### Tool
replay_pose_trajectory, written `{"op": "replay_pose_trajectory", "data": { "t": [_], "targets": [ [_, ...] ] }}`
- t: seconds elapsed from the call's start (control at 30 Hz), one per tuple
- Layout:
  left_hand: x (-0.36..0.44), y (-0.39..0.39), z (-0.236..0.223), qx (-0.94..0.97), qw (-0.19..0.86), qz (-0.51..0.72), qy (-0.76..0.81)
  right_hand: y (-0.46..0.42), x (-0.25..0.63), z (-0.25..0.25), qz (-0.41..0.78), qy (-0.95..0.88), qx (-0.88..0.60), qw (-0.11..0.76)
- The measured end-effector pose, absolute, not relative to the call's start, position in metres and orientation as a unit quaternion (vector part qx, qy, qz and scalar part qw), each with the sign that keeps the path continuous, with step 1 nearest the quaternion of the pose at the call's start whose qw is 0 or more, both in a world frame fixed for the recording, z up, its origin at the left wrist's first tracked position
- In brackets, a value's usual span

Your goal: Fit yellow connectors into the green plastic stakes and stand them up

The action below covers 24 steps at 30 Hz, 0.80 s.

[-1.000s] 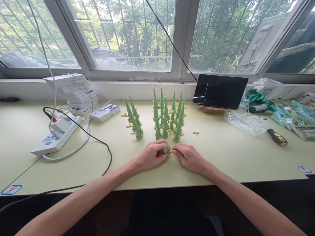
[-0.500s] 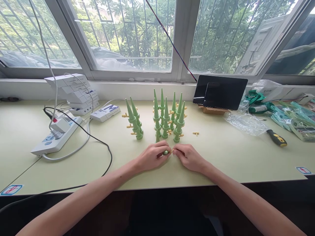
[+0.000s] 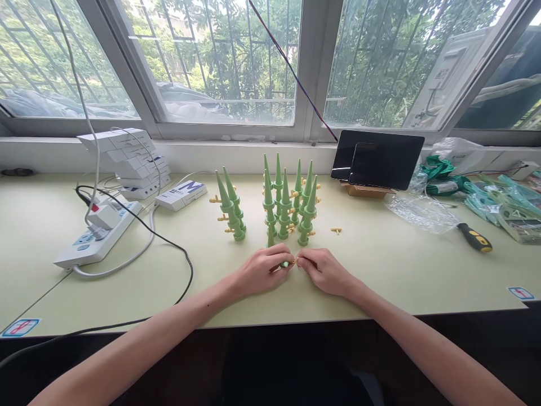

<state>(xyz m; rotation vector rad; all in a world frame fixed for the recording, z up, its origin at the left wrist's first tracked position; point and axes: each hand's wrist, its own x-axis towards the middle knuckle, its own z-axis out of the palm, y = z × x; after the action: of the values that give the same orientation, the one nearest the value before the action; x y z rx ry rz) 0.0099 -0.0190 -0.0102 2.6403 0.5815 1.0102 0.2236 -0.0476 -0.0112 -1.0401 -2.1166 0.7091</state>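
Gripping one green watering spike (image 3: 284,264) near the middle of the bench's (image 3: 422,270) front edge, my left hand (image 3: 262,269) hides most of it. Just beside it, my right hand (image 3: 321,270) curls its fingers; I can't tell on what. Beyond, two spikes (image 3: 230,214) stand left of an overlapping, uncountable cluster (image 3: 269,203); one yellow valve (image 3: 336,230) lies right.

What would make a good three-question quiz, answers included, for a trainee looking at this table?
1. The left hand and right hand are close together. The left holds:
(A) a black cable
(B) a small green piece
(C) a white box
2. True or false: the screwdriver lies to the left of the green spiked stacks.
3. Fill in: right of those stacks, a loose yellow piece rests on the ____.

Key: 1. B. 2. False; it lies to their right. 3. Table.
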Motion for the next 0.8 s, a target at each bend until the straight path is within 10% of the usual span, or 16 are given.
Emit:
{"op": "replay_pose_trajectory", "data": {
  "t": [0.8],
  "targets": [
    [-0.008, 0.002, 0.02, 0.678, -0.051, 0.621, 0.39, -0.048, 0.223, -0.013, 0.243, -0.79, -0.435, 0.358]
  ]
}}
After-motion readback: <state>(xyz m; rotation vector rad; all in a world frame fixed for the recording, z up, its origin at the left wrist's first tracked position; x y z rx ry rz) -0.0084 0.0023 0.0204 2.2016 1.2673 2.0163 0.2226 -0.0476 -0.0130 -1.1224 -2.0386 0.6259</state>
